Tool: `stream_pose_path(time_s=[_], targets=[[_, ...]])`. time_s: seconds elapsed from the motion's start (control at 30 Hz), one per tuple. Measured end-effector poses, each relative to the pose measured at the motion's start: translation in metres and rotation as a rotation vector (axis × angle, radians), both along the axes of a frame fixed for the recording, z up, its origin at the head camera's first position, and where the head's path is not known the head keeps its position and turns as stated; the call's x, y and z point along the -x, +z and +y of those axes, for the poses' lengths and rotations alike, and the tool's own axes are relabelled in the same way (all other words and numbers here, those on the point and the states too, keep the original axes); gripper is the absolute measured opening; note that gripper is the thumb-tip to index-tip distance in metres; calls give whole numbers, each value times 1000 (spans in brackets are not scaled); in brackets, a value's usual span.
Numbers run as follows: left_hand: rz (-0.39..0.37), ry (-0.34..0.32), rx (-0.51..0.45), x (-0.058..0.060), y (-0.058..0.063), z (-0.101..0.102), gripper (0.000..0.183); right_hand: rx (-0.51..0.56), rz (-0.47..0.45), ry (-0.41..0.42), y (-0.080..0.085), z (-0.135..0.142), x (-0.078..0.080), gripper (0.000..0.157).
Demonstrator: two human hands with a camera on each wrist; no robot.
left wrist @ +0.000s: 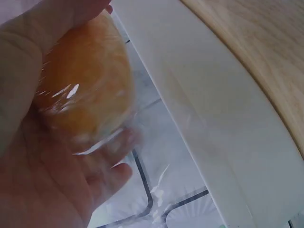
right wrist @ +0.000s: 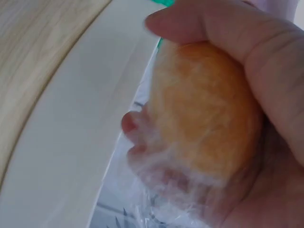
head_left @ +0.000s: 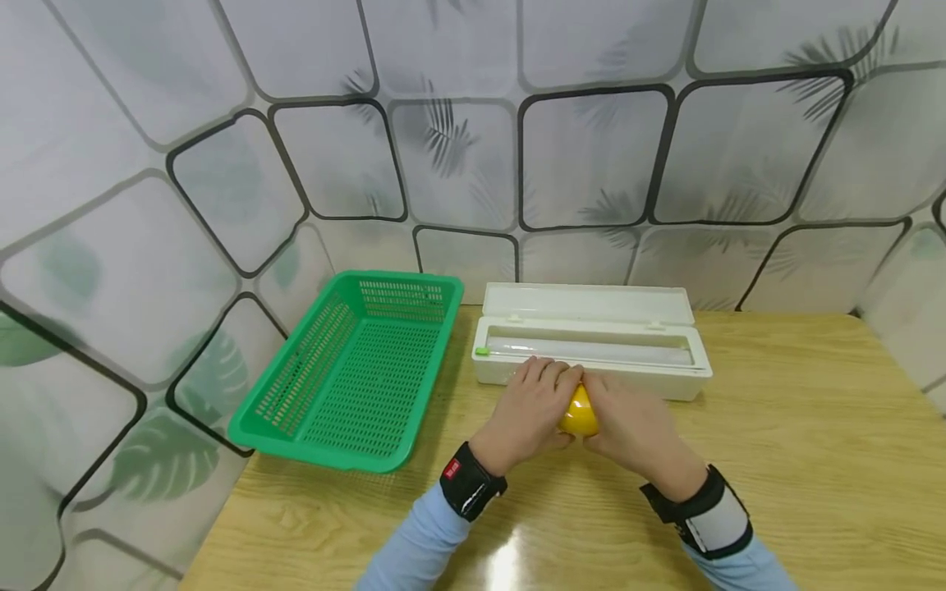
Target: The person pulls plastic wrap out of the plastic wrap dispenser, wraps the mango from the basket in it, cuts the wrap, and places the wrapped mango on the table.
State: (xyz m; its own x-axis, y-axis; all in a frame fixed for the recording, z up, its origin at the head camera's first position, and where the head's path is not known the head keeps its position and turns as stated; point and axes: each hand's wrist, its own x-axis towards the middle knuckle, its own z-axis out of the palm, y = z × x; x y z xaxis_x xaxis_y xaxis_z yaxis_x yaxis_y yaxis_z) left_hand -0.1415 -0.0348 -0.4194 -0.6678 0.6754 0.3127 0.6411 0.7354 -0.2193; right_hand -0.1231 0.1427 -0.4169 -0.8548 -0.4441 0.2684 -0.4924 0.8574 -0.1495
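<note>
A round yellow-orange fruit (head_left: 580, 412), its exact kind unclear, is wrapped in clear cling film that shines and creases around it. My left hand (head_left: 526, 410) grips it from the left, and my right hand (head_left: 637, 423) from the right. In the left wrist view the thumb crosses above the fruit (left wrist: 90, 80), with fingers behind the film. The right wrist view has the fruit (right wrist: 204, 109) between thumb and fingers, loose film bunched below it. Just behind the hands stands a white cling film dispenser (head_left: 591, 377), lid raised, with a film roll (head_left: 591, 350) inside.
Left of the hands, a green plastic basket (head_left: 402, 410) with perforated sides sits on the wooden table (head_left: 798, 443). A small green piece (head_left: 482, 351) shows at the dispenser's left end. Patterned curtain-like sheeting (head_left: 458, 164) rises behind the table and along its left side.
</note>
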Motion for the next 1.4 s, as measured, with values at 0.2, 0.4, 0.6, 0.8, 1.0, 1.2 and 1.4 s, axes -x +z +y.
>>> stream_pose_path(time_s=[0.2,0.4,0.6,0.8,1.0,1.2,1.4], targets=[[46,16,-1,1,-1,2,74,65,6,67,-4,3,2,80],[40,14,-34,3,-4,3,63,123,41,135,-9,10,7,74],[-116,-1,-118,6,-4,-2,55,159,106,183,-16,8,11,76],[-350,-28,-281,8,4,-6,44,203,308,277,-22,7,15,78],[-548,-20,-375,8,9,-6,40,220,369,313,-25,9,16,79],[-687,-13,-435,8,9,-8,40,162,333,294,-19,10,15,81],[-173,52,-150,1,-1,-1,58,141,65,221,-15,13,10,90]])
